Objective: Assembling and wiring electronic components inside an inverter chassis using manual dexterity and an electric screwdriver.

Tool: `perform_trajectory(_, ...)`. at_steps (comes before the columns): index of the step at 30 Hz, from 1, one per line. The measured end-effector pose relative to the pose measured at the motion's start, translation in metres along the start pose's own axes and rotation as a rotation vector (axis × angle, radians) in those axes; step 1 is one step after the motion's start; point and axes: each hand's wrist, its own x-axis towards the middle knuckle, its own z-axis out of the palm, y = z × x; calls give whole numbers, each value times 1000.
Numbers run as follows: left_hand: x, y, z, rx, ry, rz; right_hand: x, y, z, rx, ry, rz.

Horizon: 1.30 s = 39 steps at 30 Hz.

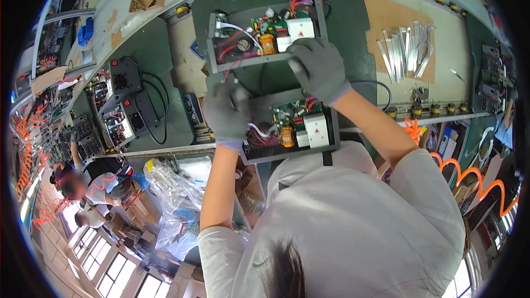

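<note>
Two open grey metal cases full of electronics lie one behind the other on a dark green board (353, 27). Inside the far case (251, 62) are green circuit boards, red wires, an orange-wrapped coil (268, 44) and a white block (300, 28). The near case (292, 157) holds similar parts. My right hand (320, 72), grey-gloved, curls its fingers over the far case's near wall, beside the white block. My left hand (225, 111), in the same kind of glove, is over the near case's left end. Its fingers are blurred, close to a loose red wire (226, 72) hanging from the far case.
Several metal strips (406, 49) lie on cardboard at the right. Black units with cables (132, 105) stand on another green board at the left. Plastic bags (174, 187) fill a bin below. An orange coiled hose (480, 179) hangs at the right; co-workers (102, 182) are at the lower left.
</note>
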Motion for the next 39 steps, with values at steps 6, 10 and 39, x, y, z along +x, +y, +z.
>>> perform_trajectory(6, 97, -13, -4, 214, 324, 177, 93, 1, 59, -273, -414, -117)
perform_trajectory(10, 134, 1, -15, 490, -57, 129, 119, -3, 70, -478, -569, -83)
perform_trajectory(39, 108, -55, -15, -776, -27, 199, 142, 4, 91, 401, -347, -135)
